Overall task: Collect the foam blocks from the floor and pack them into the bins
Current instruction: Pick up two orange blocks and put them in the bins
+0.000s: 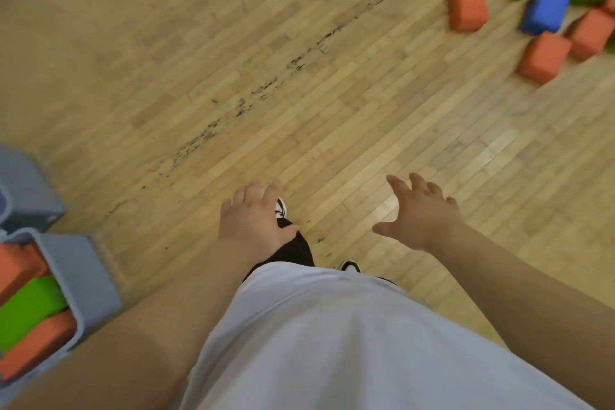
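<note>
Floor (233,76): wood strip, lying between hands and blocks.
Blocks (545,10): loose pile, orange, green and blue, far upper right, well apart from both hands; cut off by top and right edges, count unknown.
Bin (80,273): lower left edge, holds orange and green blocks; partly cropped.
Second bin (26,186): behind it, contents hidden.
Right hand (422,213): empty, fingers spread; nearer the pile.
Left hand (253,220): empty, relaxed.
Nearest block (543,58): orange, long axis probably toward upper right; blurred.
</note>
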A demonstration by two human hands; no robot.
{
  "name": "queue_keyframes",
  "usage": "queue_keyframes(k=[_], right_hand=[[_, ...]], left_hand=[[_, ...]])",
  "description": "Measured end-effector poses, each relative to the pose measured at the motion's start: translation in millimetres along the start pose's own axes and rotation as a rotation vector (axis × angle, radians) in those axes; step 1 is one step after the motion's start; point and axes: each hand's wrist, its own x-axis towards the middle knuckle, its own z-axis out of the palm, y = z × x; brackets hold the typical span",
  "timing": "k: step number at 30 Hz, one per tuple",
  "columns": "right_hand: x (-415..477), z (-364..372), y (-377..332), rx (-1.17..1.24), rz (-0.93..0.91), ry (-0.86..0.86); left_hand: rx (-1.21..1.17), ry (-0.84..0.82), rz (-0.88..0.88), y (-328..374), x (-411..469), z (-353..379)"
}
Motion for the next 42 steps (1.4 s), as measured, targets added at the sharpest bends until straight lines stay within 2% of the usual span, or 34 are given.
queue_keyframes(k=[11, 15, 19, 27, 34, 42], right_hand=[[145, -138, -64, 0.22, 0.121, 0.055], [192, -191, -89, 0.27, 0.12, 0.119], [229, -227, -84, 0.296, 0.167, 0.115], [317, -278, -5, 0.372, 0.273, 0.102], [410, -341, 100, 0.417, 0.285, 0.031], [487, -437, 215, 0.456, 0.332, 0.064]], left_hand=[[0.126, -0.099, 0.134, -27, 218, -147], [0.151, -0.063, 0.194, -34, 283, -200], [0.147, -0.059, 0.231, -21, 338, -233], [0.196, -0.114, 0.28, 66, 456, -273], [0.231, -0.14, 0.314, 193, 550, -305], [0.282, -0.127, 0.377, 322, 655, -383]])
